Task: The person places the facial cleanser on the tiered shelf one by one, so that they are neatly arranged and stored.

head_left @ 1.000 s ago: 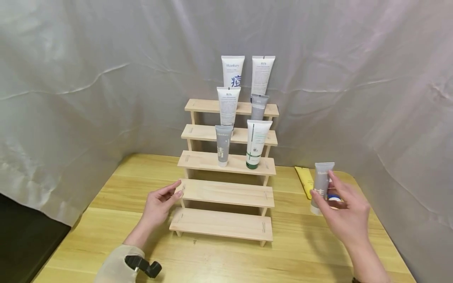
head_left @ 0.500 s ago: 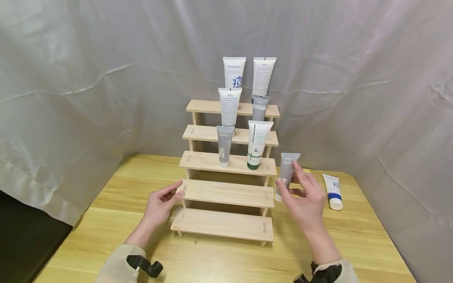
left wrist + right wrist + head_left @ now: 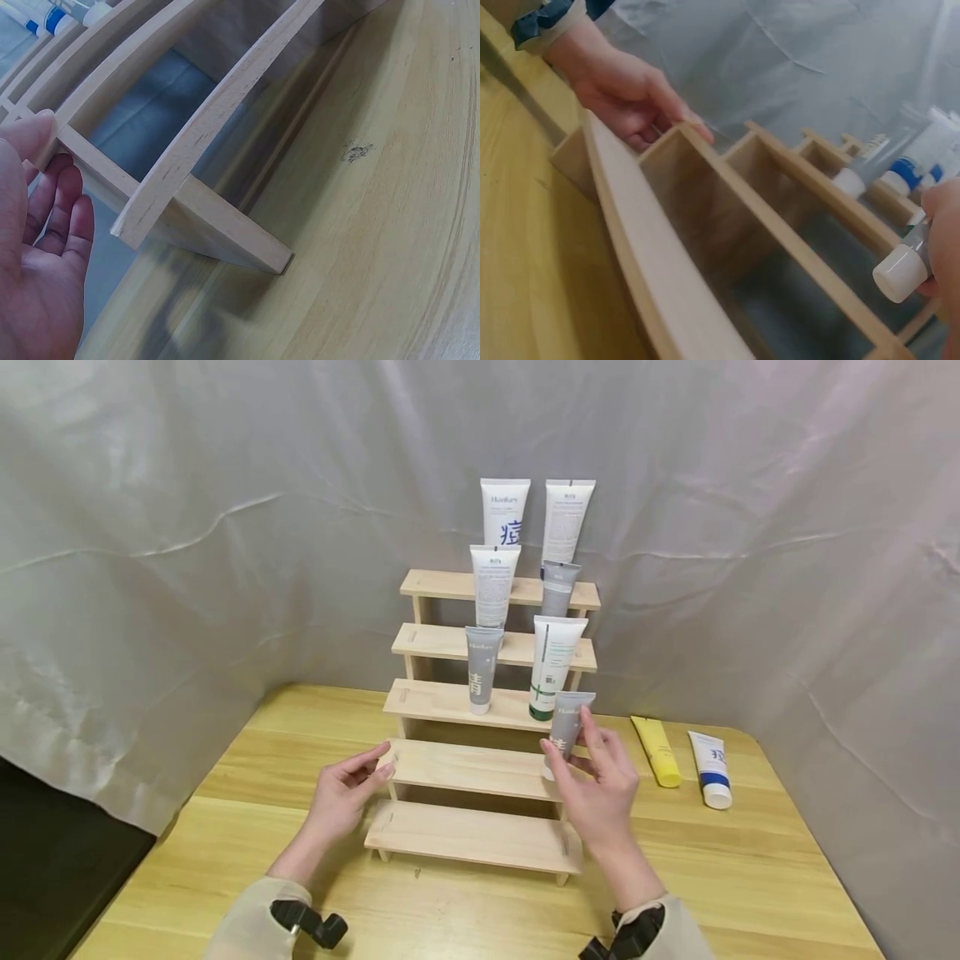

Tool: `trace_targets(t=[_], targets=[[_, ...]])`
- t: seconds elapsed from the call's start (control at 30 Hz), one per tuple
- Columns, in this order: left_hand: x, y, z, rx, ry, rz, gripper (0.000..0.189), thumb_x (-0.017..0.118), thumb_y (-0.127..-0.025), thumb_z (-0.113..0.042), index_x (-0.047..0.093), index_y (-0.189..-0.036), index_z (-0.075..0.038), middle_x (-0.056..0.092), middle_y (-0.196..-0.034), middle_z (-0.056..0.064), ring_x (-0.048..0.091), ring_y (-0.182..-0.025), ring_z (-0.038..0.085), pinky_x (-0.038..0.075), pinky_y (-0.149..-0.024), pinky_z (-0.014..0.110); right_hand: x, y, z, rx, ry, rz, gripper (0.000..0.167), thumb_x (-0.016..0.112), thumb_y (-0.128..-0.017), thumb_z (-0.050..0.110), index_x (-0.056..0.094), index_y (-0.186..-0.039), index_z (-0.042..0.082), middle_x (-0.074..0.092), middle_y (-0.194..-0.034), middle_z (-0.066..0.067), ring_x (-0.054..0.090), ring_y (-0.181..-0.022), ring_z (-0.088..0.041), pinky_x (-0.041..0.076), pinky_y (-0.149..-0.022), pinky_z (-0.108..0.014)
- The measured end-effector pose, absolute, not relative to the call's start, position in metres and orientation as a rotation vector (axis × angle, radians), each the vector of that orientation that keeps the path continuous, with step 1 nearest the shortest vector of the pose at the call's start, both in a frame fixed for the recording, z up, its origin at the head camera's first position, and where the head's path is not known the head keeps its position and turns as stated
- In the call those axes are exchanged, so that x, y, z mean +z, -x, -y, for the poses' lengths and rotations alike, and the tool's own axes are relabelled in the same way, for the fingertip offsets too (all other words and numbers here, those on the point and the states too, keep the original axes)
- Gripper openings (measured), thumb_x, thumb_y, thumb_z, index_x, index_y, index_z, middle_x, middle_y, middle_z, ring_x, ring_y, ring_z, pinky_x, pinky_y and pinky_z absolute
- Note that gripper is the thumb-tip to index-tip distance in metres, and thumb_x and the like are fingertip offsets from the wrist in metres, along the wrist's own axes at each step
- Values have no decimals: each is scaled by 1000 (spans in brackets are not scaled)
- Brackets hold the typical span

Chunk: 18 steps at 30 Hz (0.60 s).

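My right hand point(image 3: 603, 785) pinches a small grey squeeze tube point(image 3: 568, 720) between thumb and fingers, its white cap point(image 3: 900, 274) pointing down. That tube is by the right end of the second step from the bottom of a wooden tiered stand point(image 3: 472, 835); whether it touches the step I cannot tell. With thumb above and fingers beneath, my left hand point(image 3: 341, 793) grips the left end of that same step. On the third step stand another grey tube point(image 3: 480, 672) and a white tube with a green cap point(image 3: 553, 652), both upright.
Higher steps bear white tubes point(image 3: 495, 581) and a smaller grey tube point(image 3: 558, 589). Right of the stand, a yellow tube point(image 3: 656, 752) and a white tube with a blue band point(image 3: 710, 768) lie on the wooden table point(image 3: 450, 918). A grey curtain point(image 3: 337, 568) hangs behind.
My right hand has carried the grey tube leftward from over the table's right side to the stand's second step. The left hand keeps its grip on the stand.
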<state>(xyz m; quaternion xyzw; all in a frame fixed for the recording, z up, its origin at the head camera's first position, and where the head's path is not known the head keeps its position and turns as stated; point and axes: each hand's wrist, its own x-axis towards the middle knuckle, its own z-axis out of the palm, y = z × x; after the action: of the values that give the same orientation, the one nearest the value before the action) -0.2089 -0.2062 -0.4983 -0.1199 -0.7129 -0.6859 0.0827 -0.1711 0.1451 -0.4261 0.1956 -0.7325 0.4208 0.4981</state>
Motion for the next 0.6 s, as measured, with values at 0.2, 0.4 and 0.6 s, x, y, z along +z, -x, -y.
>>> trace_targets(t=[0.2,0.4,0.6], targets=[[-500,210,207,-2049,360,2121,38,78,-96,-1,69,-133,5,72,-100,17,62,-79,8,54,-67,20,-438,177,-131,975,-507,1771,82,96,-65,-13,62,-140,-9,64,-101,-26,71,-84,-32,63,-63,-36],[-502,210,205,-2059,371,2107,38,78,-96,-1,70,-133,5,72,-100,19,62,-80,7,54,-68,20,-446,179,-125,953,-536,1734,84,94,-63,-17,60,-139,-13,62,-100,-29,69,-77,-35,62,-60,-34],[-502,211,206,-2065,356,2112,39,79,-96,-4,70,-133,4,71,-101,19,62,-81,8,54,-69,20,-448,180,-125,945,-554,1703,69,93,-83,7,59,-140,-12,63,-102,-29,69,-79,-36,62,-60,-34]])
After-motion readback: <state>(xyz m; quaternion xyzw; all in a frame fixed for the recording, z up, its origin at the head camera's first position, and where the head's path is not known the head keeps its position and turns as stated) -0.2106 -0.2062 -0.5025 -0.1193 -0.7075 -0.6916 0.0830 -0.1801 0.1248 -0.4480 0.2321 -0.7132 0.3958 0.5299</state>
